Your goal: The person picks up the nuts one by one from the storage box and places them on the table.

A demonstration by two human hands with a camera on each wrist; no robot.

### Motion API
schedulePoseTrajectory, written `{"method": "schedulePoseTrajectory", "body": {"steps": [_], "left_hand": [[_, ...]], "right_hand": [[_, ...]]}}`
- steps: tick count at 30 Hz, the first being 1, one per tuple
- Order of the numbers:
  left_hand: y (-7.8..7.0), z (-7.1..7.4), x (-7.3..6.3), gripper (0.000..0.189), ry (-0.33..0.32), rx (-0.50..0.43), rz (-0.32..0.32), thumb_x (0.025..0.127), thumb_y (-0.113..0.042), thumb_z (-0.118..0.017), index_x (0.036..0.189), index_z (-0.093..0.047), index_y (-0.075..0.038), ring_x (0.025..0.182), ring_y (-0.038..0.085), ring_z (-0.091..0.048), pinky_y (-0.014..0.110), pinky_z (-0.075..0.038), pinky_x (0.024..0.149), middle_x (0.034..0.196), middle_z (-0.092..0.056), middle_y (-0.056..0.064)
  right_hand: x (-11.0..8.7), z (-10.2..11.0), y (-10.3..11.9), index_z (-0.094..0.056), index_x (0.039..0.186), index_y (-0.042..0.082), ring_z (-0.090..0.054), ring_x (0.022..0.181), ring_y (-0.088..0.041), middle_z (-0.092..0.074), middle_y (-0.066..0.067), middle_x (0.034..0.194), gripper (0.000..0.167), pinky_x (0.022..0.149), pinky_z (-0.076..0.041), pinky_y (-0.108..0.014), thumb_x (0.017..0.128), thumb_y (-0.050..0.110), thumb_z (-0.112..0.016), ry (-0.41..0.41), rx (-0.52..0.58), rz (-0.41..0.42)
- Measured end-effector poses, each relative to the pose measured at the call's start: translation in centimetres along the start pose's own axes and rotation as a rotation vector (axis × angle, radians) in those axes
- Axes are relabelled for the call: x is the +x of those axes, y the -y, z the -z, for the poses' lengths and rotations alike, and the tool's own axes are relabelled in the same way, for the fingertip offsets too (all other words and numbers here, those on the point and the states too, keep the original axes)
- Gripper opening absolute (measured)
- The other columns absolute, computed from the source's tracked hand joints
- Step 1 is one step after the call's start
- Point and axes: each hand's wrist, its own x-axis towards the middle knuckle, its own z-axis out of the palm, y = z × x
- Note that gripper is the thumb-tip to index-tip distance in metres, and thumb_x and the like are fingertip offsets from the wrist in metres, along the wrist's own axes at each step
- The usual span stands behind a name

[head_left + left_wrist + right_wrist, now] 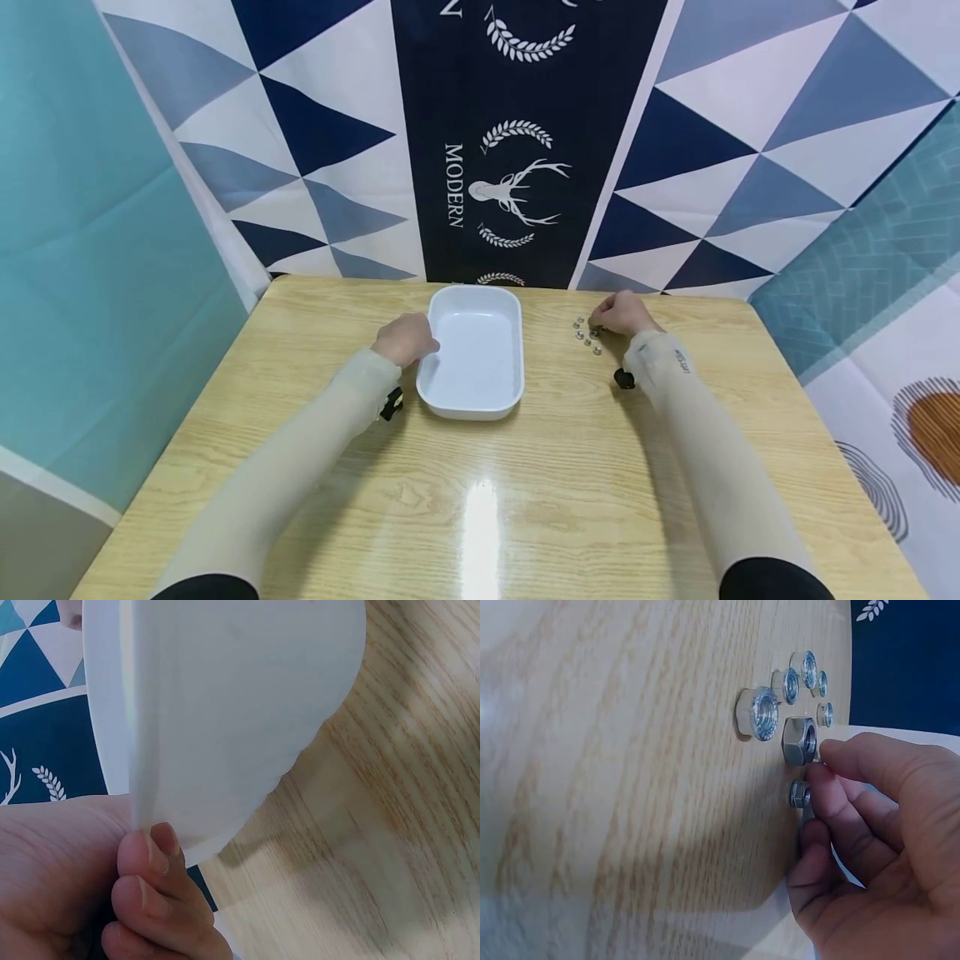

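Observation:
My left hand point(407, 339) grips the left rim of a white rectangular tray point(471, 403). In the left wrist view the fingers point(154, 900) curl against the tray's outer wall point(225, 712), and the thumb's tip is hidden. At the table's far right my right hand point(622, 313) is among several small metal nuts point(580, 335). The right wrist view has its bent fingertips point(829, 780) right beside a larger hex nut point(799, 741) and a small flanged nut point(799, 794). Whether they touch either nut is unclear. Nothing shows between thumb and fingers. Larger flange nuts point(763, 714) lie nearby.
The light wooden table point(420, 500) carries the tray at its back middle, with the nuts to the right. A patterned cloth point(502, 192) hangs along the back edge. Each wrist bears a small black device, such as the right one point(624, 379).

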Motion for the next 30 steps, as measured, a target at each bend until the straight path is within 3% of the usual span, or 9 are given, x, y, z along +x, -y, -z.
{"method": "schedulePoseTrajectory", "body": {"steps": [10,18,21,26,30], "left_hand": [[0.6,-0.3,0.3,0.030,-0.027,-0.011,-0.031,0.100,-0.028,-0.062,0.111,-0.070,-0.001,0.056,0.014,-0.054,0.028,-0.045,0.057,0.070,-0.059,0.005],[0.6,-0.3,0.1,0.031,-0.044,-0.004,-0.027,0.100,-0.028,-0.061,0.112,-0.069,-0.001,0.060,0.015,-0.055,0.029,-0.045,0.058,0.075,-0.061,0.006],[0.6,-0.3,0.1,0.030,-0.047,-0.010,-0.020,0.100,-0.028,-0.061,0.111,-0.069,-0.001,0.061,0.016,-0.055,0.029,-0.045,0.058,0.077,-0.061,0.006],[0.5,-0.4,0.0,0.032,-0.053,-0.016,-0.030,0.100,-0.028,-0.062,0.113,-0.069,0.000,0.063,0.016,-0.056,0.028,-0.045,0.059,0.081,-0.063,0.007],[0.5,-0.4,0.1,0.032,-0.047,-0.015,-0.030,0.100,-0.028,-0.061,0.114,-0.069,0.000,0.062,0.016,-0.056,0.028,-0.046,0.058,0.080,-0.063,0.007]], "right_hand": [[0.2,-0.3,-0.2,-0.075,0.108,0.000,-0.064,0.090,-0.025,-0.074,-0.015,0.104,0.030,0.087,-0.053,-0.040,0.094,0.026,-0.072,0.012,0.019,0.006],[-1.7,0.1,1.7,-0.061,0.132,-0.005,-0.064,0.107,-0.033,-0.063,-0.027,0.130,0.045,0.097,-0.054,-0.046,0.101,0.027,-0.060,-0.055,0.188,-0.030],[-2.8,0.3,2.8,-0.059,0.136,-0.006,-0.064,0.112,-0.035,-0.062,-0.027,0.132,0.048,0.097,-0.054,-0.045,0.100,0.027,-0.058,-0.096,0.201,0.006],[-4.6,0.3,3.9,-0.058,0.135,-0.008,-0.064,0.110,-0.037,-0.067,-0.027,0.122,0.048,0.090,-0.054,-0.042,0.100,0.025,-0.061,-0.149,0.165,0.119],[-6.4,0.5,4.7,-0.056,0.138,-0.005,-0.061,0.120,-0.041,-0.067,-0.026,0.123,0.051,0.100,-0.052,-0.051,0.100,0.027,-0.064,-0.148,0.155,0.177]]}}
